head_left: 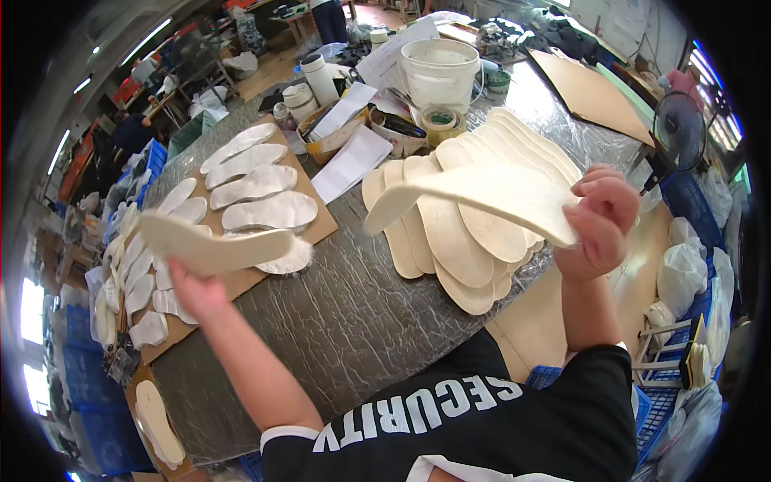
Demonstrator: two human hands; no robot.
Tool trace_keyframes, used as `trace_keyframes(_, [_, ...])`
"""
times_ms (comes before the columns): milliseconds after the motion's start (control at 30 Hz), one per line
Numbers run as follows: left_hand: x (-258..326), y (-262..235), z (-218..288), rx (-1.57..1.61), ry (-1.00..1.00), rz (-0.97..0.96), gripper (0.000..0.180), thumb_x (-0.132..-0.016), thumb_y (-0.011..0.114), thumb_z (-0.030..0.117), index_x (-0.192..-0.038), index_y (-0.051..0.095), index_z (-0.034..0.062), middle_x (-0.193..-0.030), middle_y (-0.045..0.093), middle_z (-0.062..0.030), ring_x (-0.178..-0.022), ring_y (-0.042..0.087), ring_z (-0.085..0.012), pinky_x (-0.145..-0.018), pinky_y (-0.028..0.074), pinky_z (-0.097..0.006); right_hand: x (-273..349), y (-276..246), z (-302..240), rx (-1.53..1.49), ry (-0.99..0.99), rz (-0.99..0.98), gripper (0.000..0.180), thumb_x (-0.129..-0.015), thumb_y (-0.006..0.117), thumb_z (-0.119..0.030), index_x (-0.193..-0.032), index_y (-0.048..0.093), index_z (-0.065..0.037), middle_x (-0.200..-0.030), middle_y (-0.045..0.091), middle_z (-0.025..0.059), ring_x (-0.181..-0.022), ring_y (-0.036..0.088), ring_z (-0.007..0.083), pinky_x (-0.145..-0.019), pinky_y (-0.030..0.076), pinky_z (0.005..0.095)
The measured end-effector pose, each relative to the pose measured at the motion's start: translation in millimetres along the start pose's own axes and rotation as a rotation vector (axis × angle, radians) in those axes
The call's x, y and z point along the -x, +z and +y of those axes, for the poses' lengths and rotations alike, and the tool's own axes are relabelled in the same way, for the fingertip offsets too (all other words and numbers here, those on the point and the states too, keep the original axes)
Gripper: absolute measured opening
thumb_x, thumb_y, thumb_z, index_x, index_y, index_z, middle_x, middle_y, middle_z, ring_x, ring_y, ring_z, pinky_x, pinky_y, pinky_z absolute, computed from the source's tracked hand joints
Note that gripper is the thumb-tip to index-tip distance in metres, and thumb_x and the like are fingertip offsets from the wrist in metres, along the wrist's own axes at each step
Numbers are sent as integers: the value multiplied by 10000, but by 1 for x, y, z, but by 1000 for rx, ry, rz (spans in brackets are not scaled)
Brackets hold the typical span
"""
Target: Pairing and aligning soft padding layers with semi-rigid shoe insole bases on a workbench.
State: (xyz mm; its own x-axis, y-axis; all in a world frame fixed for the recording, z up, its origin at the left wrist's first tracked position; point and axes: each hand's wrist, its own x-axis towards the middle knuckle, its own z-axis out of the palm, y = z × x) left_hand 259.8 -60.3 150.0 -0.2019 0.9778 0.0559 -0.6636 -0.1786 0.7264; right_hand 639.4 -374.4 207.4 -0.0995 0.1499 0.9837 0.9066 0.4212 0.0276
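Observation:
My left hand (198, 291) grips a cream-coloured shoe insole (221, 251) above the left side of the table, thumb pressed to its edge. Raised at the right, my right hand (602, 223) pinches one end of another cream insole (490, 191), which curves out toward the middle. Beneath that one lies a fanned pile of cream insoles (451, 251), partly hidden by it. To the left, rows of white, fuzzy-looking insoles (271, 210) rest on brown cardboard (320, 225); the insole in my left hand covers some of them.
Along the table's (313, 345) far side stand a white bucket (440, 74), tape rolls (439, 120), a white bottle (320, 79) and a box of papers (329, 138). A fan (679, 131) and plastic bags (683, 277) are at the right. More insoles (158, 422) lie near the left corner.

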Motion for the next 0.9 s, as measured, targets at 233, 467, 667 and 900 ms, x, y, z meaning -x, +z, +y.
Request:
trace_keyframes(233, [-3,-204,96,46,55,-303,336,-1000,509,225,-1220,535,-26,-998,609,-116,-846,598,-225,-784,492,-334,123,-49,-12,207,302,-823,215,-661,764,-67,-848,685,-137,-1083,604,86,-1039,556,315,-866,440,451])
trace_keyframes(467, [88,-185,62,588,-731,-328,271,-973,510,256,-1075,440,15,-877,468,-55,-656,446,-133,-560,384,-274,137,-40,-27,373,397,-737,356,-628,807,-166,-958,677,-144,-1190,562,82,-1063,513,319,-895,374,451])
trace_keyframes(667, [164,-148,2,726,-928,-198,420,-936,588,372,-1058,448,-4,-928,444,-46,-705,436,-127,-566,380,-262,130,-7,-40,428,743,-594,320,-726,723,-96,-1029,621,-111,-1190,550,95,-1106,500,311,-929,343,444])
trace_keyframes(900, [205,-109,-30,466,-1024,-162,624,-896,544,611,-1142,487,40,-922,445,-63,-814,419,-158,-633,407,-239,97,37,-69,539,525,-481,210,-800,669,-126,-1004,644,-83,-1152,569,125,-1067,514,329,-912,365,459])
